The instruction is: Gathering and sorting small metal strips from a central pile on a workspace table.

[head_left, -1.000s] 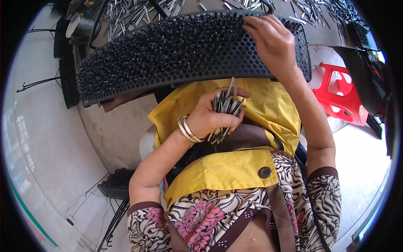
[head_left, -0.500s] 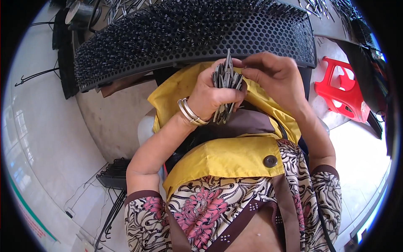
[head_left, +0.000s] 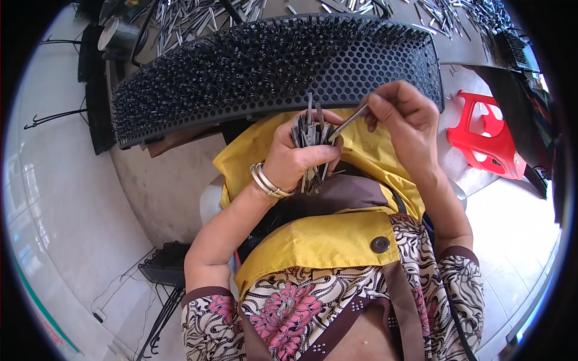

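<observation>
My left hand (head_left: 292, 156) is closed around a bundle of thin, flat metal strips (head_left: 312, 138), with their ends fanning out above and below the fist. Between the thumb and fingers of my right hand (head_left: 408, 123) is a single slim metal strip (head_left: 352, 121). It slants down toward the bundle, its lower end close to the bundle's right side. Just beyond both hands lies a long, curved black perforated rack (head_left: 379, 78). Small dark upright pieces crowd its left and middle parts, while bare holes show on its right part.
Loose metal strips (head_left: 186, 21) lie scattered on the table behind the rack, beside a metal cylinder (head_left: 117, 33). A red plastic stool (head_left: 481, 135) stands to the right. At lower left is another black rack (head_left: 165, 265). A yellow apron (head_left: 319, 231) covers my lap.
My right hand has moved slightly right and down from the bundle, and a single metal strip now shows in its pinch. The left hand and bundle sit a little lower in view.
</observation>
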Action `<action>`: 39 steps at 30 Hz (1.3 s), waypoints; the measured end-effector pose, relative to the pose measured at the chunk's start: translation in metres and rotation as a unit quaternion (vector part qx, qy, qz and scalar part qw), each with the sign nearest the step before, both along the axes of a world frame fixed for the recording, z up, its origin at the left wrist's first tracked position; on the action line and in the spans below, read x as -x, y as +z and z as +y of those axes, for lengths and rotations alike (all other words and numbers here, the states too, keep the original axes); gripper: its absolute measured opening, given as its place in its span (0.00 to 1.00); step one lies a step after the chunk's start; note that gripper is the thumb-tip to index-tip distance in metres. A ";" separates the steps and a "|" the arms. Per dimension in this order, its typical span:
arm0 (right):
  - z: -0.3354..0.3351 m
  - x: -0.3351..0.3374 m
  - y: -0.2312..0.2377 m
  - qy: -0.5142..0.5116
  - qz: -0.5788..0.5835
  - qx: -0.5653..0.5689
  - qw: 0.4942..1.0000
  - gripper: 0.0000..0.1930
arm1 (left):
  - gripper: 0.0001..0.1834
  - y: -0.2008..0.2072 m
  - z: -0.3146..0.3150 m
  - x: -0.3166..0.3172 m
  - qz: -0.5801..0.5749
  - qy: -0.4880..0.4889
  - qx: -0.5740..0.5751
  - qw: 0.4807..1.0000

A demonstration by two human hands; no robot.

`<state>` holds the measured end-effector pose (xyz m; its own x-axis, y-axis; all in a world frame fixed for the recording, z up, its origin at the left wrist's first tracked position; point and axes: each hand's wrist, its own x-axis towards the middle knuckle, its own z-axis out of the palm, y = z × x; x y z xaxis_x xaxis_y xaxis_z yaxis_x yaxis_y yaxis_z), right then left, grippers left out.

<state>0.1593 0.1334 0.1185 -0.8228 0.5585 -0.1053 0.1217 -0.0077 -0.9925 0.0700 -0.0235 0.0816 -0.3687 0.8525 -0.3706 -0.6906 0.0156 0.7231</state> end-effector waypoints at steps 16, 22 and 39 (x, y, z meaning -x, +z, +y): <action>0.011 0.010 0.004 -0.010 -0.030 -0.018 0.999 0.05 | 0.17 -0.001 0.005 0.004 -0.012 0.045 -0.006 0.999; 0.001 -0.004 0.011 0.065 0.172 -0.502 0.845 0.10 | 0.15 0.001 0.003 0.000 -0.131 0.076 -0.025 0.988; -0.029 -0.012 -0.011 0.044 0.046 -0.241 0.969 0.07 | 0.23 0.001 0.001 -0.001 0.081 0.030 0.047 0.995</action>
<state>0.1710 0.1047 0.1076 -0.8627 0.4527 0.2254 0.0129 0.4652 -0.8851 0.0706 -0.0230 0.0822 -0.4789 0.7918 -0.3791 -0.5664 0.0512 0.8225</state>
